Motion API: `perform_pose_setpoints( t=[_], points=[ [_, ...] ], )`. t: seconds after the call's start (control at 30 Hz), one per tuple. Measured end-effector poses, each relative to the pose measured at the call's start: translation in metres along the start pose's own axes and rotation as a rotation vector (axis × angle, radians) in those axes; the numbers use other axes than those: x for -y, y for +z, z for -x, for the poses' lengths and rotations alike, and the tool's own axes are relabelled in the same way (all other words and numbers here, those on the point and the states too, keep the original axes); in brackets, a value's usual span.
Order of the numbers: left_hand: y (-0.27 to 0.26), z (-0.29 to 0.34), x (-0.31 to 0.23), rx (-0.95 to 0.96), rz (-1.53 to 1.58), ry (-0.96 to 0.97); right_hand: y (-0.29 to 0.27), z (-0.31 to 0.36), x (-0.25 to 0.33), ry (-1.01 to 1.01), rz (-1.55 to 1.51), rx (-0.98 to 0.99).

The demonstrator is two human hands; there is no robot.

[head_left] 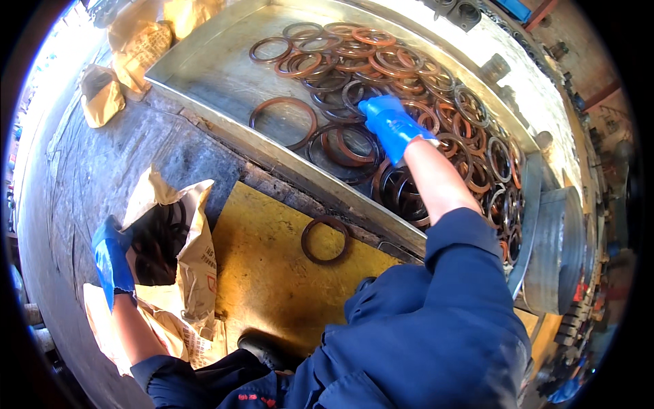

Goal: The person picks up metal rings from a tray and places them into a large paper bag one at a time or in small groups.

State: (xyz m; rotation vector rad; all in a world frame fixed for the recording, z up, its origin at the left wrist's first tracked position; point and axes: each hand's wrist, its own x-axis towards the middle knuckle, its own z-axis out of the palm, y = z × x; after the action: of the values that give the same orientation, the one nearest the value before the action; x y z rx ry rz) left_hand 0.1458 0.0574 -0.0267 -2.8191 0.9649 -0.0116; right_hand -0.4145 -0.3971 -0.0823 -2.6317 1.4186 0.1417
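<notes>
The work looks part-way along, with a good deal left. Dark, curved pieces, apparently rings, lie inside the paper bag point(198, 262), which stands beyond the near edge of the metal tray point(216, 68), next to the left edge of the yellow board point(272, 225). How many are in there cannot be told, since they overlap in shadow; there seems to be room above them, and the mouth is open, not folded over.

Most of the brown and black rings point(409, 88) are in the tray, overlapping in a loose heap from the far edge to the right end and down to the near edge. The tray's left corner and the floor beside it are bare. 1 larger ring point(286, 100) lies by the near edge, apart from the heap's far part. 1 more ring point(325, 261) lies outside the tray, flat on the yellow board near its far edge; it is in neither the bag nor the tray.

The left hand point(114, 255), in a blue glove, is clamped on the bag's left rim. The right hand point(392, 123), also gloved, reaches over the near edge into the middle of the heap. Its fingertips are together at the side of a dark ring; whether they grip it, I cannot tell. Beyond the tray's left end sit a few paper packages point(102, 95), apart from the open bag.
</notes>
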Motion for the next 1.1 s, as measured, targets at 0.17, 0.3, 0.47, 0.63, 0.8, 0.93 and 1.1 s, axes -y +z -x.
perform_pose_setpoints(
  t=[0.17, 0.3, 0.47, 0.63, 0.8, 0.93, 1.1],
  points=[
    [-0.01, 0.006, -0.009, 0.037, -0.006, -0.008, -0.026, 0.013, -0.03, -0.127, -0.427, 0.041],
    [-0.004, -0.013, -0.023, 0.044, 0.015, 0.041, -0.031, 0.009, -0.046, -0.098, -0.63, -0.212],
    [-0.006, 0.001, -0.024, 0.082, 0.032, 0.047, -0.072, -0.012, 0.04, -0.013, -0.383, -0.104],
    [-0.015, 0.006, -0.036, 0.098, 0.079, 0.021, -0.036, -0.059, 0.045, -0.196, 0.131, -0.015],
    [-0.01, 0.015, -0.023, 0.102, 0.098, 0.014, -0.017, -0.072, 0.062, -0.31, 0.485, -0.02],
    [0.014, -0.003, -0.004, -0.074, 0.091, 0.185, -0.012, -0.086, 0.059, -0.289, 0.638, 0.154],
    [0.012, 0.005, -0.01, 0.027, 0.04, 0.123, -0.035, -0.032, 0.076, 0.175, -0.36, -0.018]
  ],
)
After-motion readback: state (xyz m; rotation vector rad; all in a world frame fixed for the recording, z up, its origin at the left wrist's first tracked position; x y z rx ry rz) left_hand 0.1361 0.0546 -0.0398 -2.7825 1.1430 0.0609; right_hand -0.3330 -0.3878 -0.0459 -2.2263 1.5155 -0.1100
